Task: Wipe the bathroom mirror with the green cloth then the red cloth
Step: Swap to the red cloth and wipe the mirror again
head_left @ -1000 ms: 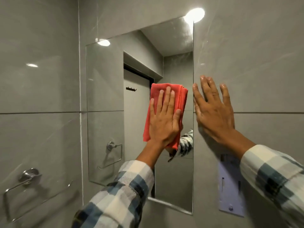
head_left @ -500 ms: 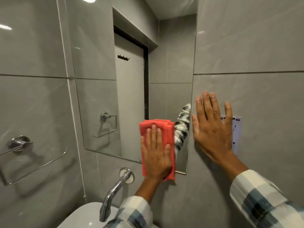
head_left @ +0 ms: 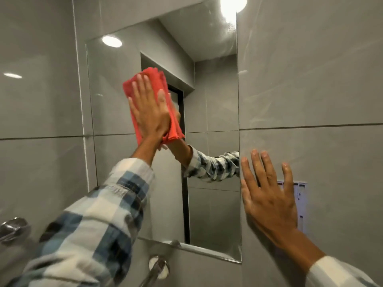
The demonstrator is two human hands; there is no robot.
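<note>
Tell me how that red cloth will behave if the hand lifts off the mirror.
The red cloth is probably soft and floppy: its folded layers droop below the left hand. It likely slides down the smooth mirror once unpressed. It looks light.

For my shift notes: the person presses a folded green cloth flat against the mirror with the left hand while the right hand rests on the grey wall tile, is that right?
Not quite: the head view shows the folded cloth is red, not green. The left hand presses it against the mirror; the right hand rests on the grey wall tile.
</note>
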